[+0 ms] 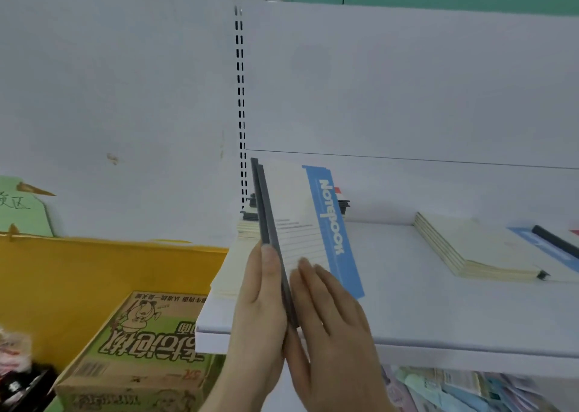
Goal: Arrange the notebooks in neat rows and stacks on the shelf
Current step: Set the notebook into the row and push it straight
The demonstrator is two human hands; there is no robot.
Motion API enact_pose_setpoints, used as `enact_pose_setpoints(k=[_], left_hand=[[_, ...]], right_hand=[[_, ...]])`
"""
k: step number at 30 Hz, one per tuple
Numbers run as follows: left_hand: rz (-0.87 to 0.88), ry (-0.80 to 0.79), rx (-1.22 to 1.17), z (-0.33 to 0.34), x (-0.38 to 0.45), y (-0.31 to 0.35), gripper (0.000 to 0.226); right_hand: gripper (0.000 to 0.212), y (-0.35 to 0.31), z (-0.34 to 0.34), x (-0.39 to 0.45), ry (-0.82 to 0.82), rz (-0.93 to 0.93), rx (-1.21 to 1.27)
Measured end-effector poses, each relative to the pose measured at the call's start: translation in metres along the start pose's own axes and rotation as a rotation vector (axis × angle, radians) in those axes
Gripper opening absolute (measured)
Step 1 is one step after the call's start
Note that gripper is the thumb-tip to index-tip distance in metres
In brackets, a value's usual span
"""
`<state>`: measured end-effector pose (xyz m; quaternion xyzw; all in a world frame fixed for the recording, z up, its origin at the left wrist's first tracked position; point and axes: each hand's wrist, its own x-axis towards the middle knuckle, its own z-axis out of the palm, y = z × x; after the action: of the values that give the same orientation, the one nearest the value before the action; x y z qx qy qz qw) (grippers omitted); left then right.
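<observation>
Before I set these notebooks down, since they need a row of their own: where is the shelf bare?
The shelf is bare between the left stack by the slotted upright and the right stack. The left end is crowded: the stack fills it, and both hands hold the notebooks above it.
</observation>
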<state>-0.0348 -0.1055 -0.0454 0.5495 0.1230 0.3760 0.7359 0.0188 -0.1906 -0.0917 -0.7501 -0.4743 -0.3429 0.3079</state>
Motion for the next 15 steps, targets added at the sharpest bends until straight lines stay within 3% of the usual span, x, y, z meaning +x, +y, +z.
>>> enact_pose_setpoints(k=[4, 6, 10, 13, 15], left_hand=[[0.014, -0.081, 0.017, 0.012, -0.001, -0.009, 0.030], [-0.005, -0.098, -0.005, 0.017, 0.000, -0.017, 0.035], [0.028, -0.129, 0.030, 0.039, -0.005, -0.035, 0.035], [0.009, -0.161, 0.080, 0.068, -0.016, -0.044, 0.028], [-0.030, -0.224, 0.138, 0.092, -0.023, -0.048, 0.024]], right_hand=[[0.067, 0.006, -0.025, -0.006, -0.113, 0.032, 0.023], [0.060, 0.020, -0.040, -0.014, -0.137, 0.055, -0.017], [0.054, 0.063, -0.074, -0.028, -0.083, 0.375, -0.148], [0.059, 0.084, -0.098, -0.042, -0.192, 0.645, 0.015], [0.062, 0.097, -0.111, -0.056, -0.179, 0.676, 0.025]])
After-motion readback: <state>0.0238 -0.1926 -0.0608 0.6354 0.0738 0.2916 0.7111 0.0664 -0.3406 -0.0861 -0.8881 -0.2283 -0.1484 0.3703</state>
